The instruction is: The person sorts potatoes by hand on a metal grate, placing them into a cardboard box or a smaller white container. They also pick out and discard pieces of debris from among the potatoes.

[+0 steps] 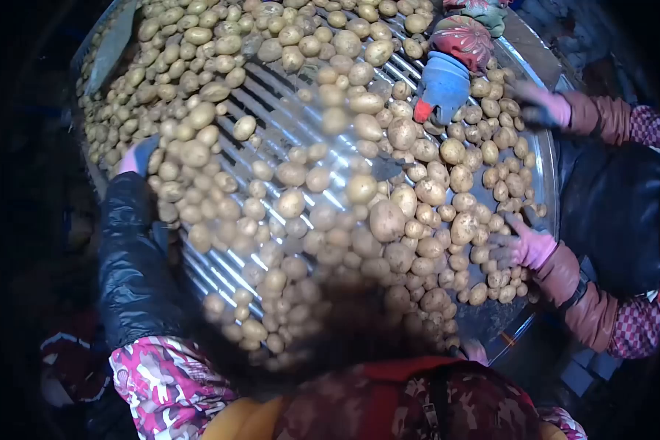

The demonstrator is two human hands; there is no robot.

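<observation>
My left hand, in a pink and grey-blue glove, lies against the left side of a heap of potatoes. Its fingers look stretched out along them, with nothing visibly gripped. Of my right hand, only a bit of pink glove shows at the near edge, beside the lower potatoes. Its fingers are hidden. Potatoes of mixed sizes spread over a slatted metal surface, with bare bars showing between them.
At right, a co-worker's two pink-and-grey gloved hands reach over the potatoes. Another person's blue glove with a red fingertip comes in from the top. A metal rim bounds the right side. A flat plate stands upper left.
</observation>
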